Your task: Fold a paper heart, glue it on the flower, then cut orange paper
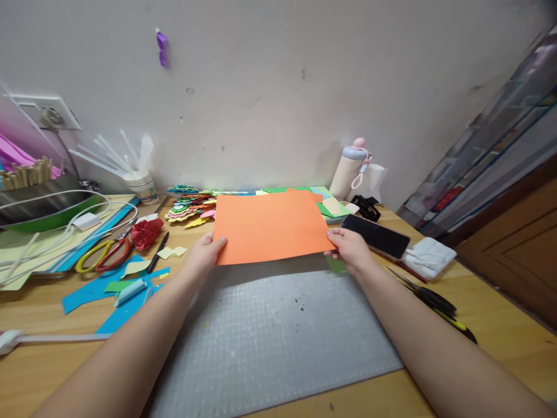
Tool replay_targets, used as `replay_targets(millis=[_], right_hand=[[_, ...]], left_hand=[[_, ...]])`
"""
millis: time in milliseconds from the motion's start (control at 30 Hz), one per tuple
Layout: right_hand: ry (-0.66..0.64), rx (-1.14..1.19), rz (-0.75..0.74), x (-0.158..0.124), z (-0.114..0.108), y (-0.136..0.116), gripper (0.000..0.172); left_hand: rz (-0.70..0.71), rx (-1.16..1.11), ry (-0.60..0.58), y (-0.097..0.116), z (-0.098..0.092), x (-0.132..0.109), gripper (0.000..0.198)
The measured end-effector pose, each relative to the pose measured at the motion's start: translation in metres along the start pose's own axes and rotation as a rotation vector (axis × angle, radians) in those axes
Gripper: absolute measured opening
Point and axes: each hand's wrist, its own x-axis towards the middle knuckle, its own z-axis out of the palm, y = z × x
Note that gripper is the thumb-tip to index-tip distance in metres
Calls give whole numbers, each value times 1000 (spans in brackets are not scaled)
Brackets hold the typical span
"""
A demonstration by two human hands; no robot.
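Note:
An orange sheet of paper (270, 227) is held up above the far part of a grey cutting mat (278, 331). My left hand (205, 253) pinches its near left corner, thumb on top. On the other side, my right hand (348, 248) grips the near right corner between thumb and fingers. The sheet looks flat and tilted slightly toward me. Behind it lie a stack of coloured paper (333, 206) and a pile of scalloped paper cutouts (191, 210), both partly covered. A green paper scrap (336, 265) shows under my right hand.
On the left are yellow-and-red-handled scissors (104, 255), crumpled red paper (147, 233), a black pen (157, 253), blue paper strips (93, 290) and a paper cup (141, 184) of white sticks. A phone (376, 235), bottle (348, 169), white case (430, 256) and black scissors (429, 297) stand right.

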Motion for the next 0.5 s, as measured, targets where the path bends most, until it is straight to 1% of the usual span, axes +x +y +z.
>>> replay_targets(millis=[67, 133, 200, 267, 333, 400, 433, 500], right_hand=[[20, -68, -16, 10, -3, -6, 15], [35, -155, -36, 22, -5, -11, 16], [48, -259, -73, 34, -6, -15, 20], [64, -381, -141, 42, -6, -17, 20], [85, -509, -254, 45, -3, -19, 19], [75, -629, -400, 41, 5, -21, 25], [43, -682, -476, 37, 12, -21, 28], [-81, -773, -616, 26, 31, -21, 31]], left_hand=[[-2, -17, -12, 3, 6, 5, 36], [-30, -24, 10, 4, 13, 11, 33], [-91, -27, 22, 2, 19, 17, 30], [-161, -33, 2, -3, 23, 20, 30], [-204, -40, -21, -7, 26, 21, 31], [-219, -37, -24, -10, 26, 21, 32], [-221, -33, -22, -12, 26, 21, 32], [-224, -19, -15, -13, 25, 22, 33]])
